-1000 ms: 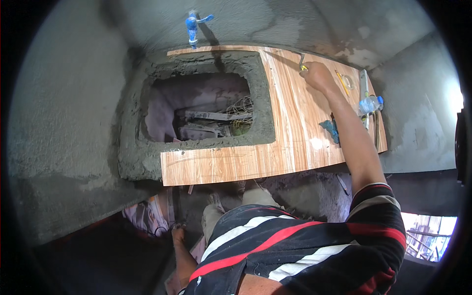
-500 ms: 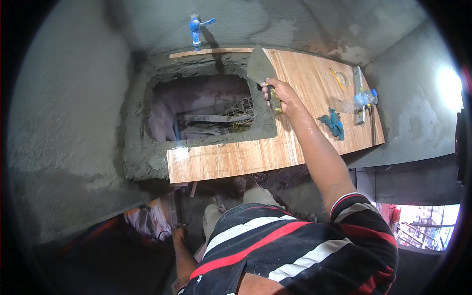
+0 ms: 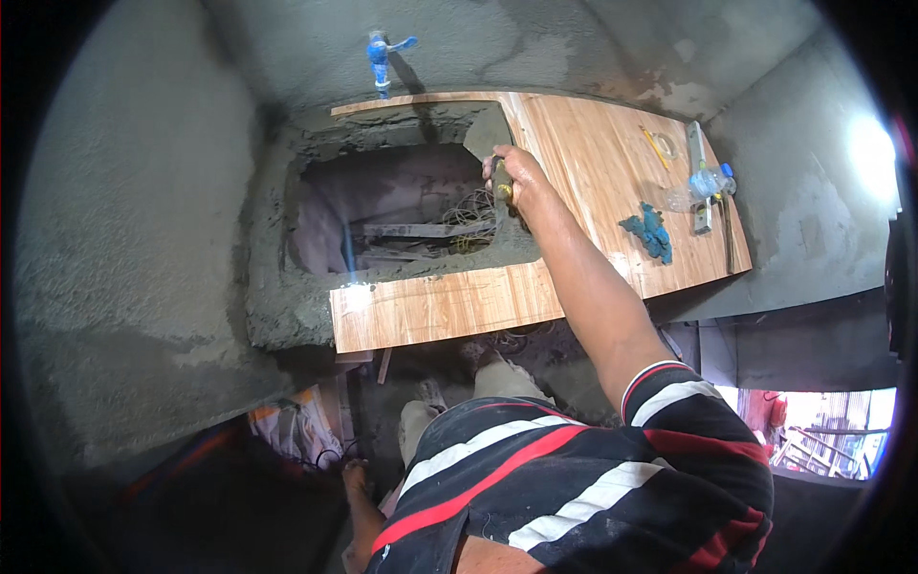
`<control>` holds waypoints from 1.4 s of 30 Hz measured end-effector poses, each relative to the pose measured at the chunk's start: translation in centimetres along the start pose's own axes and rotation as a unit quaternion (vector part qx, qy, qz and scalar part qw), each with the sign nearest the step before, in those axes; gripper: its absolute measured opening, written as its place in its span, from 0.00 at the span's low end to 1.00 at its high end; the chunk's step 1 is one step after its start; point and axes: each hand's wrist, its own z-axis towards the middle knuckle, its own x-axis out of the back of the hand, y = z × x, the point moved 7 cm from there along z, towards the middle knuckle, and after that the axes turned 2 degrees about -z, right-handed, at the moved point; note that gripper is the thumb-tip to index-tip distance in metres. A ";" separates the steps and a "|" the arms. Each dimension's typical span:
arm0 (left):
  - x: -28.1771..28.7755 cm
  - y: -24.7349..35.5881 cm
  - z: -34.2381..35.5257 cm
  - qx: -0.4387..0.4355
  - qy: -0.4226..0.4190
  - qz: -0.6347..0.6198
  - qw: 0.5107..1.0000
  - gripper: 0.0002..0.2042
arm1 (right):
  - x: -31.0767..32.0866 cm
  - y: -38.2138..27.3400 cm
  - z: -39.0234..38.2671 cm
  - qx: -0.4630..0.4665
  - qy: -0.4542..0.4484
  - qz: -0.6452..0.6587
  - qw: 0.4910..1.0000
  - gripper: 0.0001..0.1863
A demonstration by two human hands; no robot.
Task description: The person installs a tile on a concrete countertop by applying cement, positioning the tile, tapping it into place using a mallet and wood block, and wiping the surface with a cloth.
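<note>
- Where rough grey mortar rims the rectangular opening (image 3: 402, 220), the right hand (image 3: 512, 177) has its fingers wrapped around a trowel (image 3: 486, 143) handle at the opening's right edge.
- The trowel's flat grey blade points up and away from the person, long axis roughly along that edge.
- The wood-grain bench (image 3: 583, 163) is smooth; a blue rag (image 3: 650, 234), clear bottle (image 3: 698, 184) and yellow pencil (image 3: 655, 148) lie well to the right.
- A blue tap (image 3: 381, 55) juts from the wall.
- The left hand is hidden.

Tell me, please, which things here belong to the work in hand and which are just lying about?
In use:
- right hand, gripping the trowel
- wet mortar rim around the opening
- wood-grain counter

Lying about:
- blue rag
- plastic bottle
- yellow pencil
- blue tap on the wall

The left hand is barely visible.
</note>
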 end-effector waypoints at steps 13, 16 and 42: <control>-1.4 2.3 -2.3 0.016 0.005 -0.203 0.979 0.07 | -1.2 -1.0 2.4 0.017 -0.021 0.008 1.000 0.10; -1.1 2.6 -3.4 0.099 0.023 -0.279 0.955 0.06 | -2.1 0.0 1.0 0.005 -0.062 -0.045 0.997 0.10; -1.2 1.2 -2.6 0.144 -0.002 -0.242 0.960 0.21 | -5.9 2.7 -2.4 0.090 -0.093 -0.396 0.909 0.14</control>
